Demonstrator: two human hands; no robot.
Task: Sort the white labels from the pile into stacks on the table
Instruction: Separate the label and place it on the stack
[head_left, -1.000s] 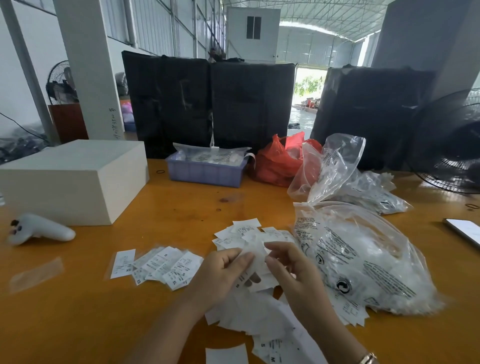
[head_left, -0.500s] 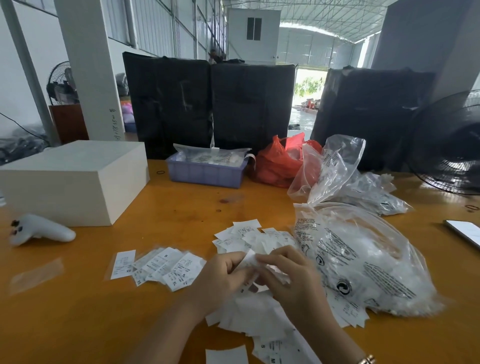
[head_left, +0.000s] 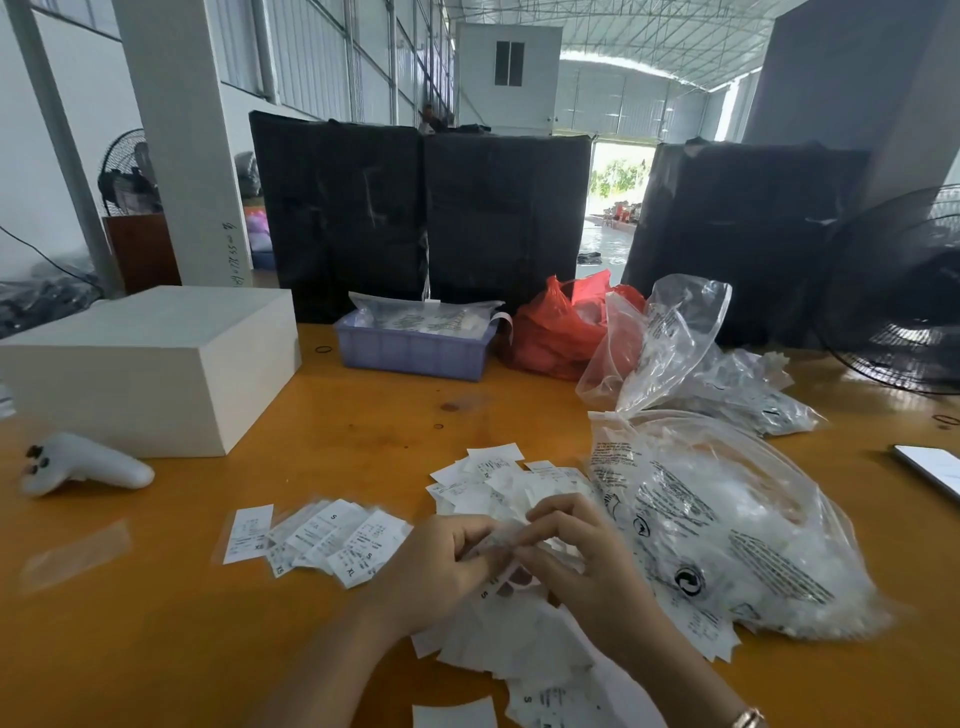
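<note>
Left of the hands lies a fanned row of sorted labels (head_left: 322, 540), while the left hand (head_left: 441, 566) and right hand (head_left: 587, 566) together pinch one white label (head_left: 501, 538) above the pile (head_left: 514, 649) beneath them.

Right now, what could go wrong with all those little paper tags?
1. Both hands, left hand and right hand, pinch one label over the loose pile; two could stick together and get sorted as one.
2. The sorted row overlaps, showing S and XL, so sizes may mix.
3. The fan could blow labels away if switched on.
</note>
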